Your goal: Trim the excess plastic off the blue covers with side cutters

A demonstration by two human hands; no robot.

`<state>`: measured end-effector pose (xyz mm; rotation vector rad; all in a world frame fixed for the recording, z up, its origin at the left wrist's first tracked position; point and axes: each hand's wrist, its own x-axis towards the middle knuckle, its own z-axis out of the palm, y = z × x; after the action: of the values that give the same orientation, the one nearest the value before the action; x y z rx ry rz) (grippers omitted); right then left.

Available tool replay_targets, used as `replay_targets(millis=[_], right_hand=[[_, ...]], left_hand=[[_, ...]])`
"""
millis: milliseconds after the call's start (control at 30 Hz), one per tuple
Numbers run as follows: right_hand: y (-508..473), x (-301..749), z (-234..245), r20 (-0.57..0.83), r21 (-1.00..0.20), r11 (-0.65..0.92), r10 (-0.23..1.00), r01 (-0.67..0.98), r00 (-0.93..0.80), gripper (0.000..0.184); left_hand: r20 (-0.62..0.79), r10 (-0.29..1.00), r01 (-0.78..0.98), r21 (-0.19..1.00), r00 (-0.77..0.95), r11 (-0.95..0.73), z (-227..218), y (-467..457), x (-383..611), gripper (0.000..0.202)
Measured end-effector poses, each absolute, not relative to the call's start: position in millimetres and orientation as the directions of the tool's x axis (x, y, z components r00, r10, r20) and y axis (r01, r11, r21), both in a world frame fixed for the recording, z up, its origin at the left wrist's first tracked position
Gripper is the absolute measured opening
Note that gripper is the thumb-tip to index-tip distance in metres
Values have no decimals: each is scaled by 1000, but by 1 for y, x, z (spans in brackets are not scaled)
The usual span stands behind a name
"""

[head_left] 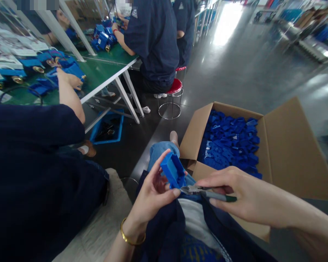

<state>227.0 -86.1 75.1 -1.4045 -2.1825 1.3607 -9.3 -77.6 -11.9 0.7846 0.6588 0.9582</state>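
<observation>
Above my lap, my left hand (pixel 154 191) grips a blue plastic housing (pixel 169 169), an open box shape tilted with its hollow side facing right. My right hand (pixel 229 189) is closed around the handles of a pair of pliers (pixel 205 192) with grey-green grips. The metal jaws point left and meet the lower edge of the housing, close to my left thumb. Whether the jaws are biting on the plastic, I cannot tell. A gold bangle (pixel 132 234) circles my left wrist.
An open cardboard box (pixel 265 145) full of blue plastic parts (pixel 232 140) stands ahead to the right. Co-workers (pixel 153 43) sit along a green workbench (pixel 98 72) at left. Below it lies a blue crate (pixel 106 127); a red stool (pixel 175 87) stands beyond.
</observation>
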Motion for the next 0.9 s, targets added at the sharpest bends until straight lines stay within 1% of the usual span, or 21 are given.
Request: replay_targets(millis=[67, 133, 200, 267, 333, 400, 433, 467, 500, 533, 567, 633, 667, 733, 900], right_hand=[[-80, 230, 73, -361, -848, 0, 733, 531, -577, 29], [-73, 232, 69, -421, -891, -154, 628, 427, -654, 29], [-68, 234, 61, -474, -879, -332, 537, 341, -698, 34], [-68, 234, 52, -526, -828, -478, 481, 293, -702, 44], [-71, 233, 44, -554, -786, -567, 466, 249, -690, 54], [-77, 231, 40, -543, -785, -595, 525, 174, -655, 59], [-81, 230, 40, -523, -810, -567, 582, 151, -623, 58], [-84, 228, 41, -494, -849, -504, 648, 160, -580, 55], [-87, 226, 43, -452, -890, -405, 719, 211, -528, 50], [-90, 223, 46, -404, -910, -287, 782, 301, -474, 45], [-93, 220, 48, -355, -895, -171, 832, 411, -426, 41], [-97, 215, 51, -279, -801, -16, 895, 599, -348, 41], [-99, 213, 52, -256, -758, 21, 910, 652, -327, 43], [-100, 210, 53, -233, -720, 63, 916, 691, -326, 44], [-98, 211, 56, -225, -732, 96, 900, 674, -372, 42]], left_hand=[[-140, 871, -448, 813, 470, 372, -11, -76, -11, 87], [-139, 862, -441, 813, 487, 380, -10, -75, -13, 86], [-141, 867, -434, 820, 478, 373, -9, -73, -14, 86], [-144, 878, -430, 828, 456, 360, -9, -71, -15, 86], [-147, 891, -441, 827, 431, 349, -10, -70, -16, 87], [-158, 909, -467, 816, 386, 340, -11, -69, -15, 87], [-167, 918, -483, 808, 360, 336, -11, -69, -14, 85], [-176, 926, -498, 801, 334, 332, -11, -68, -13, 83], [-185, 932, -510, 795, 312, 329, -10, -68, -11, 80], [-192, 936, -517, 792, 296, 326, -10, -68, -10, 78], [-196, 937, -518, 791, 288, 325, -10, -68, -9, 77], [-197, 939, -513, 796, 283, 322, -9, -67, -7, 78], [-196, 940, -512, 797, 281, 319, -9, -67, -6, 79], [-189, 940, -517, 796, 284, 316, -9, -68, -5, 80], [-181, 938, -528, 788, 294, 317, -9, -70, -5, 81]])
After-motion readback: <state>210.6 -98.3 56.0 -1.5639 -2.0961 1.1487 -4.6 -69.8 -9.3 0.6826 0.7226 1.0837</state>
